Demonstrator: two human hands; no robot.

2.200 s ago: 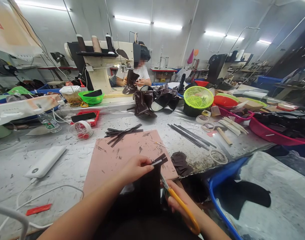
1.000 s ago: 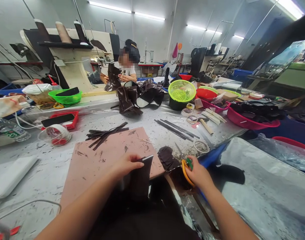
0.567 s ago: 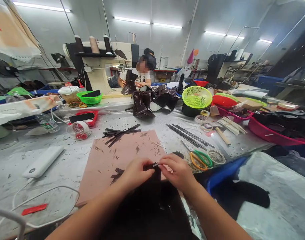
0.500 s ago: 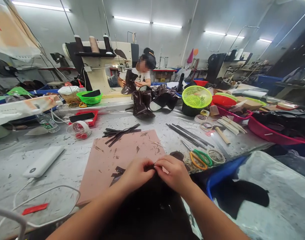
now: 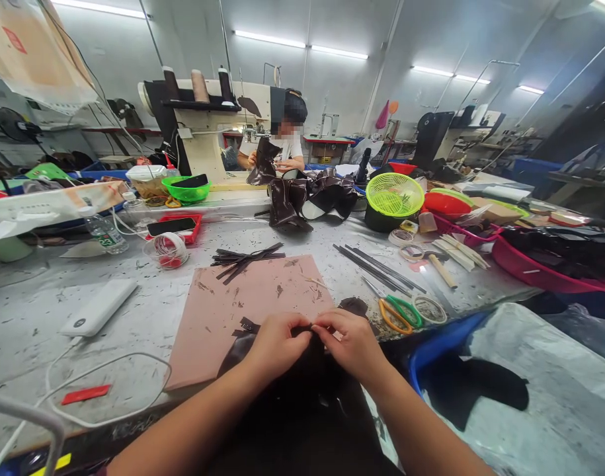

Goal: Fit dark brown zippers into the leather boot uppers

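Side by side at the table's front edge, my left hand [image 5: 281, 344] and my right hand [image 5: 350, 342] pinch the edge of a dark leather piece [image 5: 231, 356]. Thumbs and forefingers of both hands nearly meet there, and my fingers cover the exact spot. Dark strip ends [image 5: 246, 326] stick out left of my left hand, over a pink board [image 5: 252, 284]. Much of the piece hangs down and merges with the dark area between my forearms. Just beyond my right hand lies a small dark scrap [image 5: 353, 306].
Scissors [image 5: 399, 314], a tape roll [image 5: 428, 309] and a hammer [image 5: 442, 271] lie to the right. Black strips [image 5: 247, 256] rest behind the board. A power bank [image 5: 100, 307] with a cable is at left. A lined blue bin [image 5: 431, 354] stands right. A person [image 5: 289, 145] works opposite.
The view has shifted slightly, so the table sits a little further right. Both hands keep their pinch on the leather piece, with only slight finger movement.
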